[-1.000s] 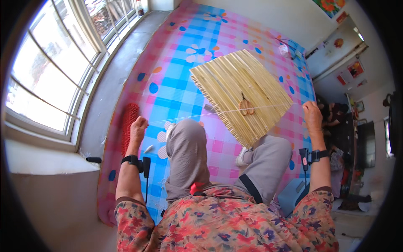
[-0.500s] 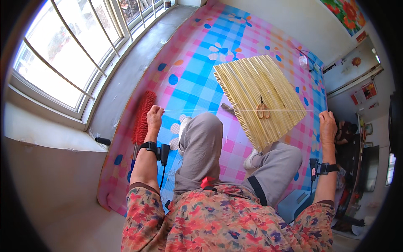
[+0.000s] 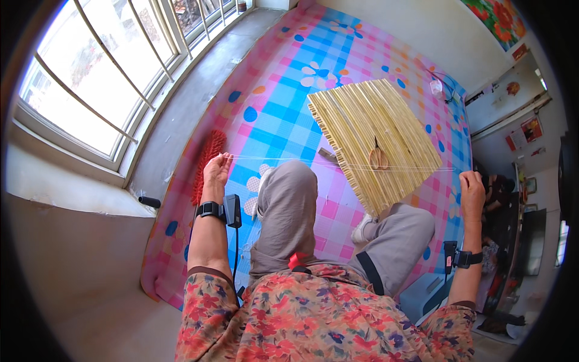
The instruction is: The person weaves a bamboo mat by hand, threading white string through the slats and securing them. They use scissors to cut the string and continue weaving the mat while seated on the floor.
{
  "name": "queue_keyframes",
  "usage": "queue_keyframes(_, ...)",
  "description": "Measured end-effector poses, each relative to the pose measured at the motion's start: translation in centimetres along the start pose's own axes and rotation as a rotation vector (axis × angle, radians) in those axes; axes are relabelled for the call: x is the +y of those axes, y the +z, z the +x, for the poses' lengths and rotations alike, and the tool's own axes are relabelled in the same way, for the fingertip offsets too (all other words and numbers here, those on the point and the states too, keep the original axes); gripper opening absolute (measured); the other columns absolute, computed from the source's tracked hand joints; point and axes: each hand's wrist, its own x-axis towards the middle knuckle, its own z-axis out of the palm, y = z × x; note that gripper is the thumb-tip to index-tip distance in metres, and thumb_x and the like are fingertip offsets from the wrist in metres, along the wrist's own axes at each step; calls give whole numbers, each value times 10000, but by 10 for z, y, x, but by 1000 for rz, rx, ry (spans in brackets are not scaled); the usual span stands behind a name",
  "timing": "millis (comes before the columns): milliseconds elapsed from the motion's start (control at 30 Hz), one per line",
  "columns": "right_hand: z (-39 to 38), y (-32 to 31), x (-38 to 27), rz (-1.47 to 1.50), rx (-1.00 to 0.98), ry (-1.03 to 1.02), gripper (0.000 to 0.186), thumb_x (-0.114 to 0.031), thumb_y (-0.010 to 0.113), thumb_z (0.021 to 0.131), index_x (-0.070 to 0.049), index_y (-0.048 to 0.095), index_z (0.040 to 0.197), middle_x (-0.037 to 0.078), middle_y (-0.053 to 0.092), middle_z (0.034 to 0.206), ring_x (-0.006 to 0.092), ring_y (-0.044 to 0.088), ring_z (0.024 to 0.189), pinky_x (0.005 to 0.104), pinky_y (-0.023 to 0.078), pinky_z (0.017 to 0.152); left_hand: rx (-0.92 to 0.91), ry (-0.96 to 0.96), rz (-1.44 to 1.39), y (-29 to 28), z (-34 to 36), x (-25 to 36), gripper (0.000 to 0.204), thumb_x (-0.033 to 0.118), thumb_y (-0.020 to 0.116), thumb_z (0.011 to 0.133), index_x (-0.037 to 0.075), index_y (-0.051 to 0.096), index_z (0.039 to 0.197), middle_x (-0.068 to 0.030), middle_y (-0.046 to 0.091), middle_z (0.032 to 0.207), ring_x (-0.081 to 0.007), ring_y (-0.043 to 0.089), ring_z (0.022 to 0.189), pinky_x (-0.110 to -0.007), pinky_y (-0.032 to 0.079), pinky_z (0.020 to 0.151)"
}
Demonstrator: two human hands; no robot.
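A doubled white thread [image 3: 289, 159] stretches nearly level between my two hands. My left hand [image 3: 217, 169], beside the red brush, is closed with one end of the thread at its fingertips. At the far right my right hand [image 3: 472, 187] pinches the other end. The strand passes above my knee and over a mat of yellow stalks [image 3: 386, 114], bound side by side. On that mat lies a pair of scissors [image 3: 378, 158] with tan handles, point away from me. A small grey block [image 3: 327, 155] touches the mat's left edge.
A checked pink and blue floral sheet [image 3: 271, 90] covers the surface beneath me. The red bristle brush [image 3: 209, 160] lies along the left by the window sill [image 3: 199, 78]. A blue stool [image 3: 422, 294] stands near my right elbow; a cable [image 3: 445, 84] lies at the back right.
My left hand has turned so that its palm shows more. My right hand has lowered slightly, and the thread now slopes down to the right. The mat and scissors stay put.
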Motion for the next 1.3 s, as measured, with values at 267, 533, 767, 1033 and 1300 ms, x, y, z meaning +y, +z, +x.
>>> queue_keyframes(267, -4, -69, -4, 96, 152, 33, 39, -29, 552, 877, -1, 567, 899, 88, 529, 816, 198, 530, 725, 282, 434, 668, 109, -120, 335, -3, -28, -24, 120, 104, 513, 887, -11, 523, 919, -137, 564, 885, -260, 599, 800, -427, 553, 731)
queue_keyframes(533, 34, -138, -27, 61, 365, -82, 68, -45, 559, 897, -17, 586, 953, 17, 534, 843, 83, 473, 701, 204, 419, 631, -96, -388, 700, 16, -36, -72, 218, 120, 469, 893, -75, 507, 982, -186, 620, 906, -300, 644, 772, -396, 535, 649)
queue_keyframes(767, 87, -176, -45, 142, 473, -146, 178, -115, 547, 921, -54, 608, 1076, -14, 572, 887, 60, 479, 714, 192, 426, 658, -216, -506, 569, 39, -59, -88, 286, 121, 371, 928, -97, 415, 1108, -263, 552, 1085, -376, 600, 956, -450, 521, 754)
queue_keyframes(1033, 124, -224, -74, -15, 450, -414, 286, -165, 485, 948, -62, 568, 1202, 21, 588, 850, 86, 570, 824, 207, 475, 790, -322, -592, 346, 56, -88, -97, 226, 115, 374, 950, -70, 378, 1080, -283, 470, 1172, -404, 546, 1034, -485, 498, 858)
queue_keyframes(1300, 181, -203, -128, 318, 299, -292, 210, -205, 580, 909, -88, 634, 1074, -48, 511, 712, 30, 447, 623, 159, 401, 603, -560, -606, 323, 106, -126, -88, 158, 134, 437, 933, -16, 484, 944, -264, 569, 1031, -385, 572, 1018, -472, 514, 821)
